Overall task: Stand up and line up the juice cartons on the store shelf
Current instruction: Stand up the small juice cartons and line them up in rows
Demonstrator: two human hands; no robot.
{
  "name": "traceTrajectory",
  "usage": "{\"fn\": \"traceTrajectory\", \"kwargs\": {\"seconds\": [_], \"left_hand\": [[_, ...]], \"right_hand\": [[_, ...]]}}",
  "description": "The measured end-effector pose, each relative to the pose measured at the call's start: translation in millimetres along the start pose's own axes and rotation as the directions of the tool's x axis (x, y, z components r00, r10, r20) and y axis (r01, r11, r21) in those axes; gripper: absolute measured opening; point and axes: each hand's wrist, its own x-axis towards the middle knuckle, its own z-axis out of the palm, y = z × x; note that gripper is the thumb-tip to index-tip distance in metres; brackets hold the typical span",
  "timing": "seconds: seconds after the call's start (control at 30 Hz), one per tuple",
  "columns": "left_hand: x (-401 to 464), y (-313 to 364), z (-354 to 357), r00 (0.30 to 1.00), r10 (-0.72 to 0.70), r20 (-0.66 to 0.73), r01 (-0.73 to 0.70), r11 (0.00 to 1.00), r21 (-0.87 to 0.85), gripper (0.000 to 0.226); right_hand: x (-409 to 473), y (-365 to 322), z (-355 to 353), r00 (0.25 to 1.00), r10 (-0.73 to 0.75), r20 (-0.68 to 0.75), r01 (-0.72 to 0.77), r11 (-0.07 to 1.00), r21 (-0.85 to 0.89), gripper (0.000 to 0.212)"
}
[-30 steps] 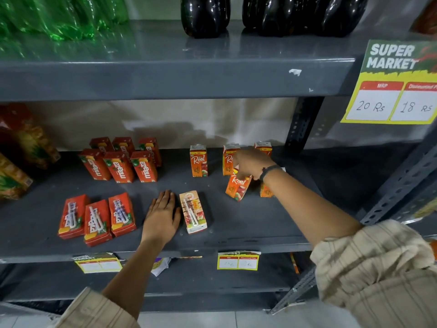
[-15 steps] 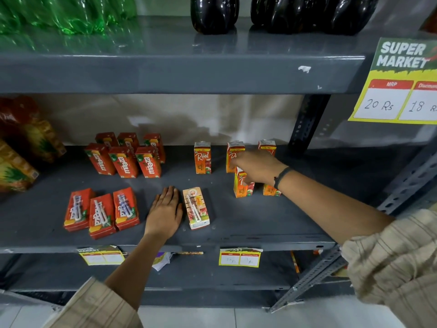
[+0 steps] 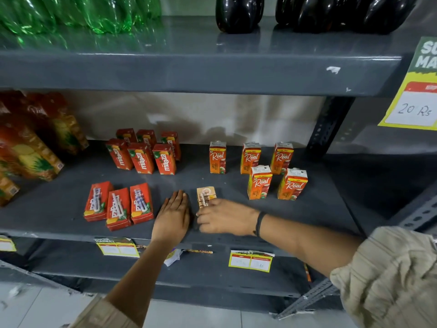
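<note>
Looking down from your head camera: your left hand (image 3: 172, 215) lies flat on the grey shelf (image 3: 236, 185), palm down, fingers pressed together, holding nothing. Your right hand (image 3: 224, 218) reaches across just beside it, fingers curled onto the near end of the fallen Real carton (image 3: 206, 196), which lies on its back with the straw side up. You cover its lower half, so whether the grip is a true pinch or just a touch, you cannot tell. Five upright Real cartons (image 3: 259, 182) stand to the right, three behind and two in front. Three fallen Maaza cartons (image 3: 118, 208) lie flat left of your left hand, side by side. Six upright Maaza cartons (image 3: 141, 157) stand behind them; the back three are half hidden. Large juice packs (image 3: 30, 152) at far left are blurred and cut off. The price sign (image 3: 416, 91) at right is cropped by the frame.
</note>
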Motion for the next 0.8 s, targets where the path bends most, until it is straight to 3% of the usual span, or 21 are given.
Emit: {"fn": "traceTrajectory", "kwargs": {"seconds": [0.07, 0.13, 0.17, 0.23, 0.3, 0.37, 0.47, 0.7, 0.8], "left_hand": [[1, -1, 1, 1.000, -0.005, -0.008, 0.005, 1.000, -0.014, 0.077], [1, -3, 3, 1.000, -0.013, -0.015, 0.013, 1.000, -0.016, 0.075], [1, -4, 3, 1.000, -0.015, -0.013, 0.015, 1.000, -0.011, 0.075], [1, -4, 4, 1.000, -0.015, -0.003, 0.015, 1.000, -0.003, 0.075], [1, -4, 4, 1.000, -0.009, -0.003, 0.009, 1.000, 0.001, 0.075], [1, -4, 3, 1.000, -0.003, -0.003, 0.003, 1.000, 0.006, 0.076], [0, -3, 2, 1.000, 0.002, -0.003, -0.002, 1.000, 0.003, 0.077], [0, -4, 2, 1.000, -0.001, 0.001, 0.001, 1.000, 0.004, 0.078], [0, -3, 2, 1.000, -0.004, -0.004, 0.004, 1.000, -0.002, 0.074]], "right_hand": [[1, 3, -9, 0.995, 0.070, -0.064, -0.069, 0.997, 0.019, 0.034], [3, 9, -25, 0.956, 0.260, -0.133, -0.250, 0.964, 0.089, 0.044], [3, 14, -34, 0.905, 0.400, -0.142, -0.382, 0.914, 0.136, 0.045], [3, 29, -50, 0.731, 0.676, -0.094, -0.632, 0.723, 0.278, 0.044], [3, 43, -57, 0.556, 0.830, -0.031, -0.760, 0.524, 0.384, 0.041], [2, 51, -53, 0.466, 0.885, -0.004, -0.813, 0.429, 0.394, 0.043], [-2, 52, -43, 0.413, 0.909, 0.049, -0.844, 0.362, 0.395, 0.046], [-5, 60, -53, 0.371, 0.929, -0.012, -0.878, 0.355, 0.323, 0.065], [-1, 64, -58, 0.349, 0.930, 0.118, -0.913, 0.309, 0.268, 0.067]]}}
